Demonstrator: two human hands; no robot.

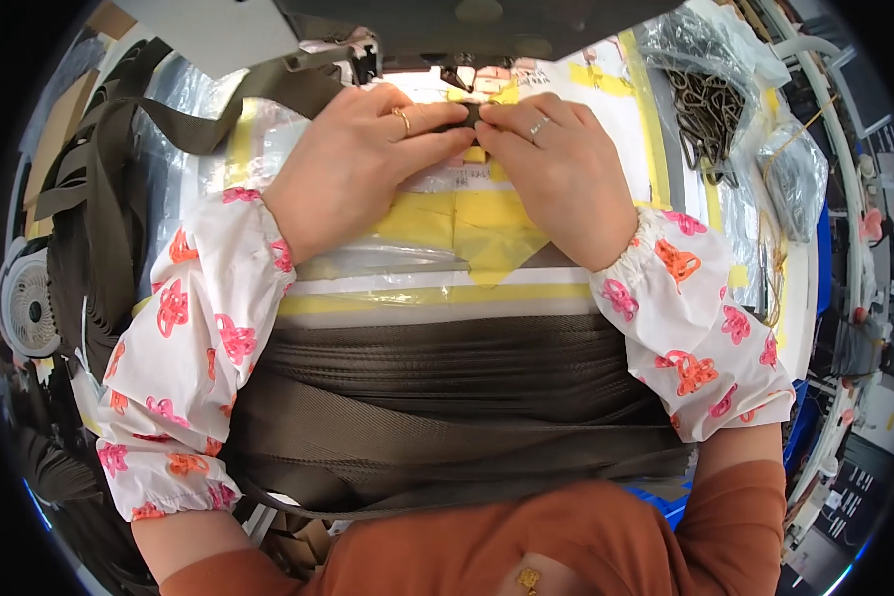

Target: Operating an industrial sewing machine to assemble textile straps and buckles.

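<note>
My left hand [348, 164] and my right hand [563, 164] meet fingertip to fingertip under the dark head of what looks like a sewing machine [437, 30]. Pinched between their thumbs and forefingers is a small dark piece, apparently the end of a dark olive webbing strap [293, 91]. That strap runs in from the left and passes behind my left hand, so its link to the pinched end is hidden. A bright light falls on the work area just beyond the fingertips.
A thick bundle of folded webbing [447, 382] lies between me and the work surface, taped with yellow strips [417, 223]. More webbing loops [94, 199] hang at the left by a small fan [30, 303]. Metal buckles [707, 109] in clear plastic lie at the right.
</note>
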